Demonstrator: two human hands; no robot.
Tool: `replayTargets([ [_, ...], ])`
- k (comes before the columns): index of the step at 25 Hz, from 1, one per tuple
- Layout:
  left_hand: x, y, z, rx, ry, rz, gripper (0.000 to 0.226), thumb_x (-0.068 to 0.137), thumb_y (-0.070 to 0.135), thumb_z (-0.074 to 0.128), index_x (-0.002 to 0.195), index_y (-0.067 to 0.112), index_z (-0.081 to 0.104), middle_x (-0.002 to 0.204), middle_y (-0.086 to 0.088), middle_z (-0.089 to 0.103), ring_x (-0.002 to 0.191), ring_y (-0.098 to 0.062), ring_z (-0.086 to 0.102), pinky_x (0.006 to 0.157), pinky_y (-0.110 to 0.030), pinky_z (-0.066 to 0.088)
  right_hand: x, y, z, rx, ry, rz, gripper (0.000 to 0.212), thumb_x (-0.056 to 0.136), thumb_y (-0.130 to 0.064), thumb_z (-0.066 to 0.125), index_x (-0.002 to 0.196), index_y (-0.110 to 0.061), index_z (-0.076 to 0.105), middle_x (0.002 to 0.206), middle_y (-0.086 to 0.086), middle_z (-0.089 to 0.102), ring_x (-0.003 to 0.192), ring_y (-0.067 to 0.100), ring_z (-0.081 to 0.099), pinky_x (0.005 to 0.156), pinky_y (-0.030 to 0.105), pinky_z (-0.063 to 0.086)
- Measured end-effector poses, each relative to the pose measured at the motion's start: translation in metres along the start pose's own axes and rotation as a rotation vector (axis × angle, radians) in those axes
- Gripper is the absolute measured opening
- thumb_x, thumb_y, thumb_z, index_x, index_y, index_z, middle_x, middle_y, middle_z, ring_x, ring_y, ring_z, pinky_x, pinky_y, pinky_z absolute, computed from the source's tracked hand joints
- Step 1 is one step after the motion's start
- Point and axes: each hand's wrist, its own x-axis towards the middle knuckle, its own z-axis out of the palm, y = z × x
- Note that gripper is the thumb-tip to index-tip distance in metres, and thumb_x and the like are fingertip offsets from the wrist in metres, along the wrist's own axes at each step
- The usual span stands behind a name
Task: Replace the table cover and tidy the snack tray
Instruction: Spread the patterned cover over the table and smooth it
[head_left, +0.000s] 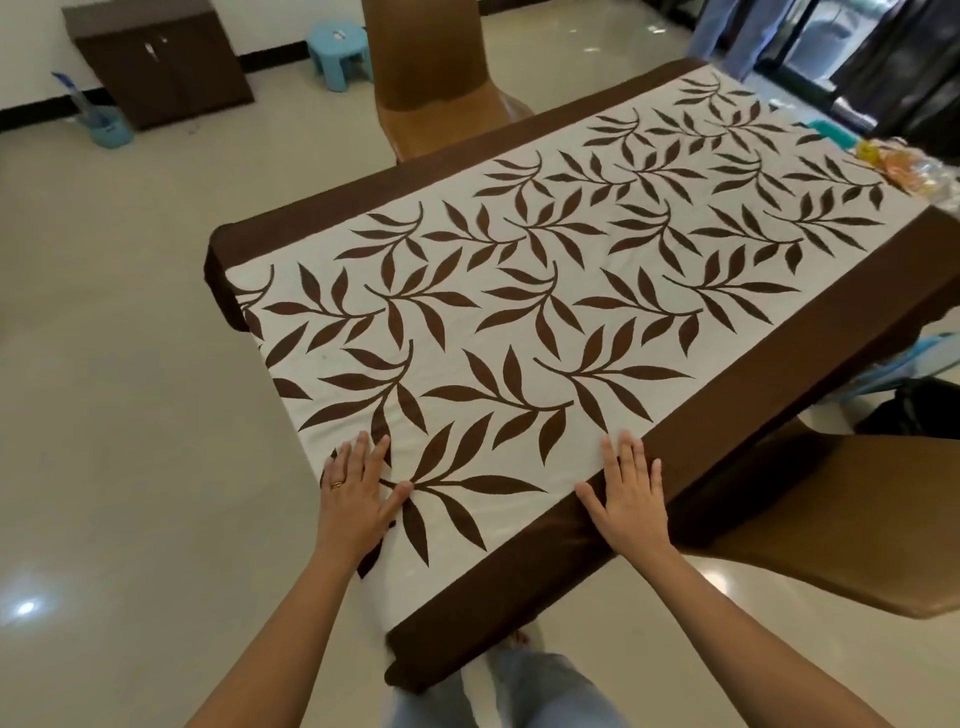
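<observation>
Where the table cover lies spread over the table, cream with brown leaves and a dark brown border, both hands press flat on its near end. Left hand fingers splayed, ring on one finger; right hand likewise, on the border seam. Neither holds anything. Snack packets at far right corner. Brown chairs either side.
</observation>
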Motion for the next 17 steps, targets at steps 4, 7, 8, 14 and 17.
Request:
replayTargets([
  [4, 0.016, -0.030, -0.014, 0.005, -0.012, 0.020, 0.090, 0.078, 0.078, -0.006, 0.153, 0.029, 0.002, 0.162, -0.003, -0.006, 0.149, -0.026, -0.007, 0.119, -0.045, -0.003, 0.010, -0.043, -0.005, 0.203, 0.072, 0.061, 0.079, 0.094, -0.060, 0.026, 0.154, -0.016, 0.001, 0.162, 0.008, -0.005, 0.148, 0.021, -0.011, 0.120, 0.040, -0.002],
  [7, 0.034, -0.069, -0.034, 0.039, -0.085, 0.047, 0.085, 0.076, 0.079, -0.008, 0.148, 0.034, -0.014, 0.155, 0.008, -0.022, 0.146, -0.018, -0.017, 0.117, -0.046, -0.008, 0.016, -0.105, 0.008, 0.202, 0.050, 0.104, 0.077, 0.097, -0.056, 0.027, 0.153, -0.014, -0.003, 0.161, 0.010, -0.008, 0.148, 0.024, -0.013, 0.120, 0.043, -0.006],
  [8, 0.042, -0.084, -0.042, 0.085, -0.121, 0.086, 0.082, 0.077, 0.077, -0.008, 0.146, 0.034, -0.018, 0.153, 0.010, -0.024, 0.146, -0.018, -0.016, 0.117, -0.046, -0.010, 0.015, -0.126, 0.015, 0.184, 0.072, 0.140, 0.076, 0.097, -0.057, 0.023, 0.153, -0.013, -0.003, 0.161, 0.010, -0.006, 0.149, 0.024, -0.010, 0.120, 0.044, -0.005],
  [14, 0.090, -0.165, -0.093, 0.193, -0.251, 0.318, 0.074, 0.092, 0.066, 0.020, 0.152, 0.033, -0.009, 0.161, 0.001, -0.012, 0.149, -0.021, -0.007, 0.116, -0.046, -0.011, 0.013, -0.203, 0.034, 0.210, 0.205, 0.233, 0.079, 0.090, -0.058, 0.010, 0.153, -0.009, 0.014, 0.160, 0.015, 0.011, 0.149, 0.026, 0.004, 0.120, 0.050, 0.009],
  [17, 0.120, -0.192, -0.115, 0.069, -0.208, 0.269, 0.073, 0.094, 0.062, 0.028, 0.153, 0.030, 0.000, 0.162, -0.006, -0.006, 0.150, -0.022, -0.001, 0.119, -0.045, -0.001, 0.018, -0.240, 0.034, 0.211, 0.186, 0.129, 0.079, 0.090, -0.062, 0.014, 0.154, -0.014, 0.008, 0.161, 0.011, 0.005, 0.149, 0.023, -0.004, 0.121, 0.045, 0.004],
])
